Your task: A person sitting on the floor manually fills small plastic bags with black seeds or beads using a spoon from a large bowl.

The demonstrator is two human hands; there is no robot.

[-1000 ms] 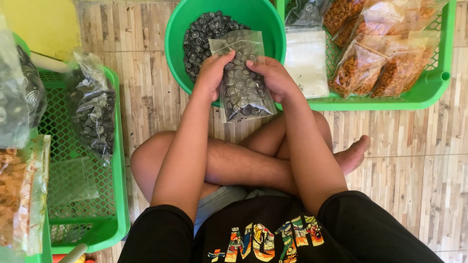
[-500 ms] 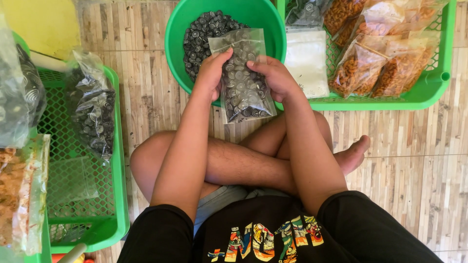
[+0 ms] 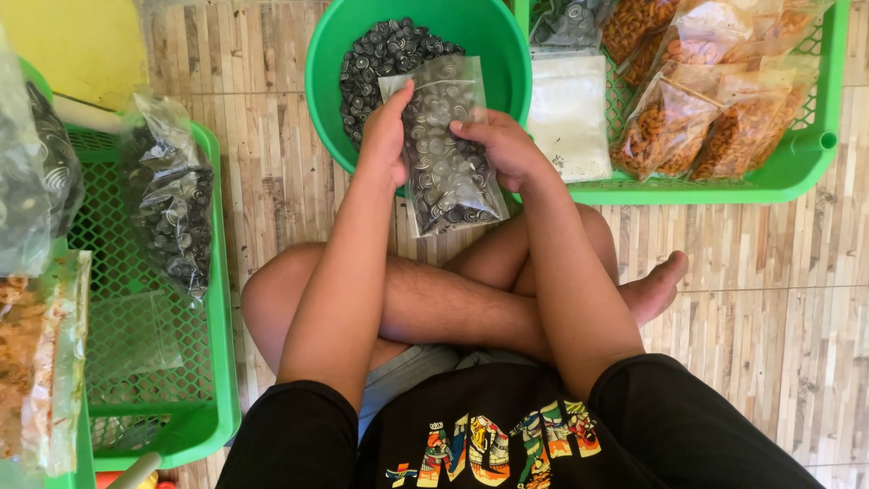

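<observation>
I sit cross-legged on the floor and hold a clear plastic bag (image 3: 446,149) filled with small black-and-white spiral snacks. My left hand (image 3: 387,136) grips the bag's left edge. My right hand (image 3: 503,148) grips its right edge. The bag hangs over the near rim of a round green basin (image 3: 509,54) that contains more of the same loose snacks (image 3: 380,54).
A green mesh tray (image 3: 787,167) at the upper right holds several bags of orange snacks (image 3: 697,118) and a stack of empty clear bags (image 3: 568,113). A green mesh tray (image 3: 213,299) on the left holds filled bags of dark snacks (image 3: 172,199). The floor is wood-patterned.
The bag has shifted slightly in my hands. Both hands stay at its edges over the basin rim.
</observation>
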